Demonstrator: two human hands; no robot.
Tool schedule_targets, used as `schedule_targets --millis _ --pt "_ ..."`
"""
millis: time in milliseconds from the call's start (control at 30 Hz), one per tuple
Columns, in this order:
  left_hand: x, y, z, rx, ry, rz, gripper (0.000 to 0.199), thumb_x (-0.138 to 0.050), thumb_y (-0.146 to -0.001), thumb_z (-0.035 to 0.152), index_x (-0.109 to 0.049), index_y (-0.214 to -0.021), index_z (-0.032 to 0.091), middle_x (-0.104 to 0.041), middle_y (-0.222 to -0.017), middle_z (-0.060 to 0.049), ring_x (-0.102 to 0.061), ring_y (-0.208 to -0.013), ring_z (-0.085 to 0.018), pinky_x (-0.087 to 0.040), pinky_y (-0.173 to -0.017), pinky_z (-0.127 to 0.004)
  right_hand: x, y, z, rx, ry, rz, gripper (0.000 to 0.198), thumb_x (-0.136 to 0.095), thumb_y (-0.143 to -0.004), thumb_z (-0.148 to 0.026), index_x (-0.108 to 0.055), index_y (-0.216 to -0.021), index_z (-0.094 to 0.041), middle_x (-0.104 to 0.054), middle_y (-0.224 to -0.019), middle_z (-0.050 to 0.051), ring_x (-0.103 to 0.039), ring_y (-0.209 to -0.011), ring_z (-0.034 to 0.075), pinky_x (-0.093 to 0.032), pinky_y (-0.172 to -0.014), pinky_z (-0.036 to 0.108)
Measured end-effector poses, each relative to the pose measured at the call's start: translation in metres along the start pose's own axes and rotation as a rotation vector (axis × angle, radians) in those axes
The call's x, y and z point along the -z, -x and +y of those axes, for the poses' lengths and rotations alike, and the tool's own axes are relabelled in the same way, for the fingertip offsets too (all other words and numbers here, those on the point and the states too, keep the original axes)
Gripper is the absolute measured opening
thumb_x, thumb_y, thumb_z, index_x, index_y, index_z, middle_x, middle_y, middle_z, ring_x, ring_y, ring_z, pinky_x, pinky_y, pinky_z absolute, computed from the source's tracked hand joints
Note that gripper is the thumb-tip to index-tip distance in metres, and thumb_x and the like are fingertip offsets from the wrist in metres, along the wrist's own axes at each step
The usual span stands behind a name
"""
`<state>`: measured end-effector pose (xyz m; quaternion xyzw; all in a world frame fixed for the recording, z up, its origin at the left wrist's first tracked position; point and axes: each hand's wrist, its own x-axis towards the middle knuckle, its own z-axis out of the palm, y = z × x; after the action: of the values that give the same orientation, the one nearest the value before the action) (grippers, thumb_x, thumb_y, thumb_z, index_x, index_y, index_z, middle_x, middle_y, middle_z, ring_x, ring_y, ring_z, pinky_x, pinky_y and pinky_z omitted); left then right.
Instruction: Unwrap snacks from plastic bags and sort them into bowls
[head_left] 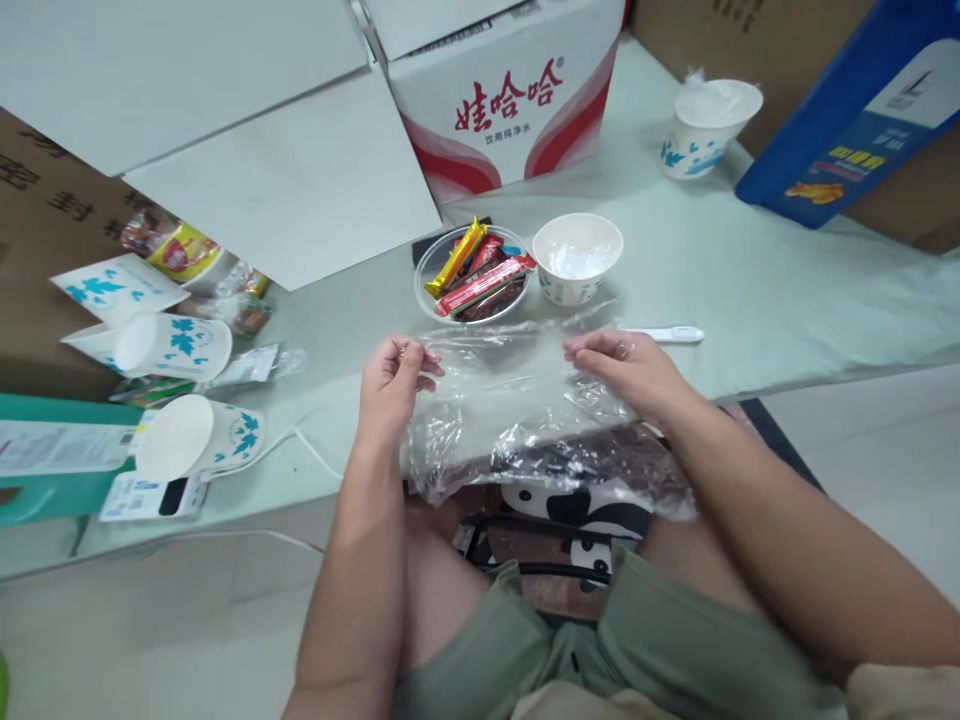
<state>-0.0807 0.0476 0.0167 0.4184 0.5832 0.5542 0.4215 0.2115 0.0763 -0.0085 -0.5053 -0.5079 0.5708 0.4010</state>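
Observation:
A sheet of clear plastic film (pixel 517 410) is stretched between my two hands, hanging over the table's front edge above my lap. My left hand (pixel 397 378) pinches its left side. On the opposite side, my right hand (pixel 615 362) has its fingers closed on the film. Just beyond the film stands a clear round bowl (pixel 421 275) of wrapped snack bars (pixel 480 285), one of them in yellow wrapping. Beside it is a paper bowl (pixel 577 255) with clear plastic inside. A white plastic handle (pixel 675 335) lies by my right hand, its other end hidden.
Several paper cups (pixel 199 438) lie tipped at the left, near snack packets and a white cable (pixel 300 440). A white and red carton (pixel 510 110) stands at the back. Another paper bowl (pixel 701 135) and a blue box (pixel 832 130) are at the back right.

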Motion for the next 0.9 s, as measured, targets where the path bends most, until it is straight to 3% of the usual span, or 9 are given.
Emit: schedule_targets --millis 100,233,333,400,467,600,700,800,900 --pt "0.001 -0.003 0.002 -0.085 0.015 0.127 0.047 -0.087 -0.065 0.054 -0.056 -0.076 0.021 -0.055 -0.055 0.007 -0.044 -0.040 -0.005 -0.027 -0.036 -0.016 -0.003 0.005 -0.004 -0.004 0.089 0.037 0.025 -0.074 -0.079 -0.046 -0.069 -0.084 -0.022 -0.070 -0.077 0.002 -0.056 -0.051 0.011 -0.050 -0.050 0.027" --pt "0.009 -0.009 0.002 -0.144 0.137 0.294 0.046 -0.086 -0.066 0.052 -0.053 -0.072 0.021 -0.048 -0.051 0.008 -0.040 -0.041 -0.004 -0.027 -0.038 -0.015 0.003 0.006 -0.007 0.067 0.118 0.201 0.016 -0.069 -0.085 -0.039 -0.066 -0.087 -0.023 -0.068 -0.075 0.000 -0.043 -0.044 0.008 -0.037 -0.038 0.023" --pt "0.013 -0.006 0.002 0.056 0.196 0.057 0.050 -0.082 -0.063 0.063 -0.063 -0.080 0.020 -0.067 -0.075 -0.001 -0.062 -0.063 -0.010 -0.048 -0.052 -0.019 0.005 0.004 -0.006 0.101 0.068 0.246 0.016 -0.067 -0.087 -0.039 -0.064 -0.088 -0.024 -0.068 -0.076 0.000 -0.042 -0.043 0.008 -0.036 -0.038 0.025" --pt "0.011 -0.001 0.002 0.187 0.132 -0.183 0.057 -0.089 -0.055 0.057 -0.069 -0.093 0.020 -0.073 -0.097 -0.006 -0.070 -0.083 -0.017 -0.056 -0.068 -0.025 0.005 0.003 -0.003 0.098 0.034 0.247 0.018 -0.067 -0.087 -0.041 -0.064 -0.089 -0.024 -0.068 -0.077 0.001 -0.041 -0.042 0.008 -0.037 -0.039 0.026" --pt "0.006 0.004 0.002 0.242 0.009 -0.300 0.056 -0.094 -0.053 0.045 -0.069 -0.096 0.019 -0.074 -0.101 -0.007 -0.072 -0.085 -0.019 -0.057 -0.070 -0.028 0.004 0.002 -0.002 0.084 0.005 0.238 0.020 -0.068 -0.086 -0.043 -0.065 -0.091 -0.024 -0.068 -0.079 0.001 -0.042 -0.042 0.009 -0.037 -0.040 0.027" --pt "-0.002 0.007 0.002 0.217 -0.089 -0.189 0.035 -0.084 -0.065 0.036 -0.061 -0.083 0.018 -0.071 -0.072 -0.001 -0.066 -0.057 -0.013 -0.046 -0.050 -0.021 0.003 0.003 -0.001 0.061 -0.095 0.172 0.036 -0.079 -0.073 -0.042 -0.066 -0.102 -0.026 -0.071 -0.094 0.003 -0.058 -0.061 0.014 -0.047 -0.051 0.029" --pt "0.001 0.005 0.003 0.199 -0.003 -0.118 0.035 -0.080 -0.065 0.028 -0.057 -0.090 0.022 -0.073 -0.078 0.001 -0.067 -0.055 -0.012 -0.043 -0.044 -0.019 0.003 0.005 -0.002 -0.030 -0.073 0.052 0.039 -0.087 -0.062 -0.042 -0.067 -0.090 -0.024 -0.071 -0.090 0.004 -0.065 -0.076 0.018 -0.054 -0.067 0.033" --pt "0.010 0.003 0.003 0.277 -0.051 -0.246 0.040 -0.081 -0.061 0.022 -0.058 -0.095 0.023 -0.071 -0.070 0.003 -0.064 -0.047 -0.013 -0.041 -0.039 -0.019 0.002 0.006 -0.003 -0.068 -0.072 0.048 0.036 -0.086 -0.064 -0.045 -0.059 -0.077 -0.025 -0.069 -0.079 0.002 -0.064 -0.069 0.018 -0.054 -0.064 0.033" --pt "0.017 0.003 0.003 0.268 -0.067 -0.282 0.034 -0.082 -0.063 0.024 -0.060 -0.089 0.023 -0.060 -0.052 0.007 -0.053 -0.036 -0.010 -0.036 -0.034 -0.018 0.003 0.008 -0.005 -0.045 -0.081 0.090 0.034 -0.081 -0.072 -0.046 -0.053 -0.083 -0.029 -0.057 -0.058 -0.005 -0.054 -0.049 0.015 -0.045 -0.048 0.030"
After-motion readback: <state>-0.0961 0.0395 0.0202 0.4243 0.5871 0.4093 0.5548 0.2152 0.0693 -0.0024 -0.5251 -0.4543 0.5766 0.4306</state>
